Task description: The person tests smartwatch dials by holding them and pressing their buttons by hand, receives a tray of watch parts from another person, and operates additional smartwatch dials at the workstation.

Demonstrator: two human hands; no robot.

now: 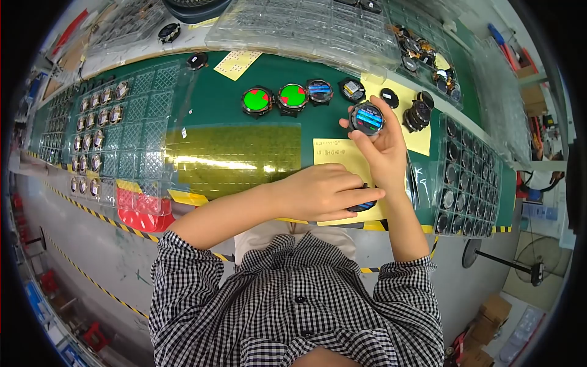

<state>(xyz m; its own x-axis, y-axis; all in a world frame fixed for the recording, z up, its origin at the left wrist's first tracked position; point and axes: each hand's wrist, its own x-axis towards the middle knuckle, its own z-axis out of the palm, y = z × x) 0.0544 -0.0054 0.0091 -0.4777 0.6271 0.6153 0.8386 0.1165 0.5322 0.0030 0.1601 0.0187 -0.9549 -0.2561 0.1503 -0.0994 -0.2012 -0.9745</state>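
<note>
My right hand (pixel 388 150) is closed round a round smartwatch (pixel 367 118), its lit screen facing up with blue bars and small text. Lower down, my left hand (pixel 324 192) curls over a second smartwatch (pixel 362 207) with a dark rim and a blue-striped screen, partly hidden by the fingers. Beneath the hands lies a yellow sheet with handwriting (pixel 333 150). Just beyond them stand a watch with a blue-striped screen (pixel 319 91) and an opened watch case (pixel 353 90). Two watches show green and red screens, one on the left (pixel 256 101) and one beside it (pixel 292 96).
At the left, a clear tray (pixel 143 98) holds rows of watch parts. To the right is another tray (pixel 449 199) of dark round pieces. A yellow translucent mat (pixel 235 150) covers part of the green bench. Stacked clear trays (pixel 299 30) line the back, and a red stool (pixel 143 217) stands below.
</note>
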